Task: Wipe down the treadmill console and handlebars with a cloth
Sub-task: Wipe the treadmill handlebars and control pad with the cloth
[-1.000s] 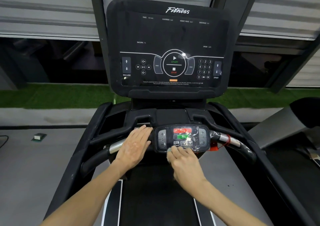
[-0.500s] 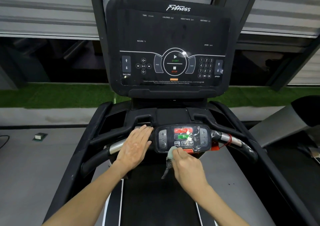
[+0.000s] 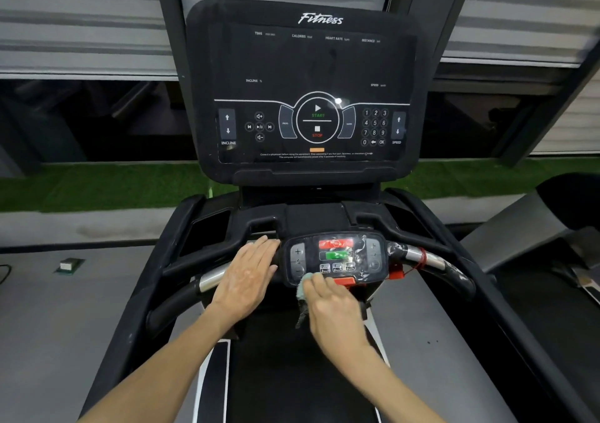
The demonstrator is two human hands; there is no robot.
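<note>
While the head view looks down over the treadmill, the left hand lies flat on the left bar, palm down, fingers straight and together. Its grip is wide and holds nothing. The fingertips reach the left edge of the panel, the small keypad set between the two bars. The hand covers part of the bar's chrome section.

The right hand has its fingers curled on the cloth: grip narrow, pinching it. The cloth is a pale green wad pressed against the panel's lower left corner, just below the row of speed keys. A darker tail of it hangs down beside the hand, above the belt.

Panel: a red key above a green key, plus and minus keys at the left, the surface under crinkled clear film. A red clip sits where the panel meets the right bar. A red cord loops round that bar's chrome section.

The console stands upright above, well apart from both hands. Its screen is dark, with START and STOP printed at centre, number keys at right, and INCLINE and SPEED arrows at the sides.

A small box lies on the floor left of the treadmill. A strip of green turf runs beyond.
</note>
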